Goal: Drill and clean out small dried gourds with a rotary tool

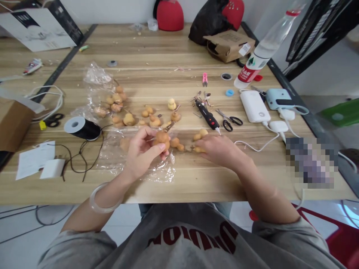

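Observation:
My left hand is closed round a small tan gourd, holding it just above a crumpled clear plastic bag. My right hand rests palm down on the wooden table, fingers curled on a small gourd at the end of a short row of gourds. Several more little gourds lie scattered behind the hands, some beside another clear bag. A black pen-like rotary tool lies just beyond my right hand.
A black cord spool with trailing cord sits left. Scissors, a white power bank, chargers and cables lie right. A water bottle, a cardboard box and a black bag stand at the back.

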`<state>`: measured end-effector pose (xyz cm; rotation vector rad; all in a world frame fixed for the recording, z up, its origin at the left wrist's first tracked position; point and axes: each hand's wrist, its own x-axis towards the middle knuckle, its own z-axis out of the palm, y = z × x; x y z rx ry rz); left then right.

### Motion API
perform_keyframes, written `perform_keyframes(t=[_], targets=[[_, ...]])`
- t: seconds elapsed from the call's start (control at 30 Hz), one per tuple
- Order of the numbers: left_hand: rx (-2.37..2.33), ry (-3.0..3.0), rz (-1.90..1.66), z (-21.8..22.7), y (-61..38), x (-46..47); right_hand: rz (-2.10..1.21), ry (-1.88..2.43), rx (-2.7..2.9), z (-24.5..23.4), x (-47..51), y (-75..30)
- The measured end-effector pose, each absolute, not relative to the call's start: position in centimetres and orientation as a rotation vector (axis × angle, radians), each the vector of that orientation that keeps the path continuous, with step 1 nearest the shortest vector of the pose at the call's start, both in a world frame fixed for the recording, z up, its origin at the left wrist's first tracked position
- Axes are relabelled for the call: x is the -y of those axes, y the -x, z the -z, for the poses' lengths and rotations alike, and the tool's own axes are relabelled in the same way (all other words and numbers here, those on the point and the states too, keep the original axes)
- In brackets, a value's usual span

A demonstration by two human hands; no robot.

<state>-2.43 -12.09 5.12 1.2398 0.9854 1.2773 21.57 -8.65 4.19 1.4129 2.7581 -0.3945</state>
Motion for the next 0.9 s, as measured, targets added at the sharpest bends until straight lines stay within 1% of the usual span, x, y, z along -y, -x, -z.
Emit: perform_keyframes(t=[0.03, 0.07, 0.1, 0.13, 0.17, 0.23, 0.27, 0.3, 0.33, 0.4, 0.5, 0.67, 0.9], targets=[[-0.982, -1.24, -1.281, -5.1, 2.4, 12.1, 0.459, -1.435, -2.785, -4.1, 8.7, -21.5], [-0.982, -1.237, -1.284, -5.2, 2.4, 12.1, 0.594, -1.472, -2.842, -4.1, 8.7, -21.6], [-0.984, -1.231, -1.284, -5.2, 2.5, 12.1, 0.82, -1.521, -2.914, -4.1, 8.6, -21.7], [-0.984, -1.22, -1.286, -5.2, 2.5, 12.1, 1.149, -1.561, -2.961, -4.2, 8.6, -21.9], [-0.983, -1.206, -1.288, -5.3, 2.5, 12.1, 1.567, -1.574, -2.939, -4.4, 8.5, -22.1], [-0.972, -1.174, -1.294, -5.3, 2.6, 12.0, 2.459, -1.47, -2.608, -4.8, 8.5, -22.3], [-0.961, -1.161, -1.295, -5.2, 2.6, 12.0, 2.8, -1.369, -2.352, -5.0, 8.6, -22.4], [-0.948, -1.148, -1.294, -5.2, 2.7, 12.0, 3.032, -1.261, -2.112, -5.2, 8.6, -22.4], [-0.935, -1.13, -1.289, -5.2, 2.7, 11.9, 3.177, -1.16, -1.922, -5.4, 8.7, -22.3], [-0.902, -1.079, -1.251, -5.1, 2.8, 11.7, 3.327, -1.017, -1.693, -5.5, 8.8, -22.0], [-0.841, -0.961, -1.135, -5.2, 2.9, 11.4, 3.401, -0.943, -1.583, -5.2, 8.9, -21.5], [-0.843, -0.823, -1.01, -5.8, 2.6, 11.3, 3.424, -0.954, -1.71, -4.5, 9.1, -20.8], [-0.914, -0.891, -0.907, -6.3, 2.0, 11.9, 3.365, -0.961, -1.769, -4.2, 9.4, -20.4]])
